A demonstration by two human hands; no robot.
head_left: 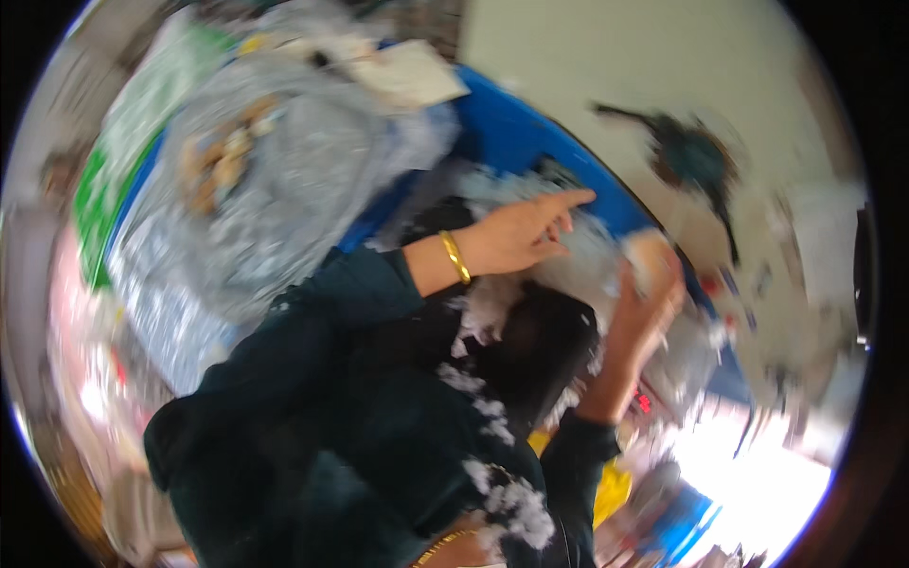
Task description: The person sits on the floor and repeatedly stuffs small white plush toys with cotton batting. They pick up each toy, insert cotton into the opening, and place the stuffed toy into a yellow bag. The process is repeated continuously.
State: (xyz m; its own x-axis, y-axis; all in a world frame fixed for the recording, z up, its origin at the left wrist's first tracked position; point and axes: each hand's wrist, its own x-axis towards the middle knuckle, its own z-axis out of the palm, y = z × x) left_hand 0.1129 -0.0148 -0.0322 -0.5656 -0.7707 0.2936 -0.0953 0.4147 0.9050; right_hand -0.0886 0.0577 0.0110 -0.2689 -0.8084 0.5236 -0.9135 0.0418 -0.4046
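Observation:
My left hand [519, 235], with a gold bangle at the wrist, reaches over white fluffy stuffing [578, 260]. Its index finger points right, the other fingers are loosely bent, and nothing shows in them. To the right, my right hand [646, 308] is raised with its fingers around a small pale tan and white thing [649, 257], too blurred for its kind to show. White tufts [516, 506] cling to my dark clothes. Below my left hand, a pale clump of fluff [488, 308] rests against the dark cloth over my lap.
A blue container wall [568, 147] curves behind my hands. On the left, a large clear plastic bag [294, 180] holds several small tan pieces [222, 161]. White paper [412, 76] lies beyond it. A dark blurred object [691, 156] is on the pale floor [606, 47].

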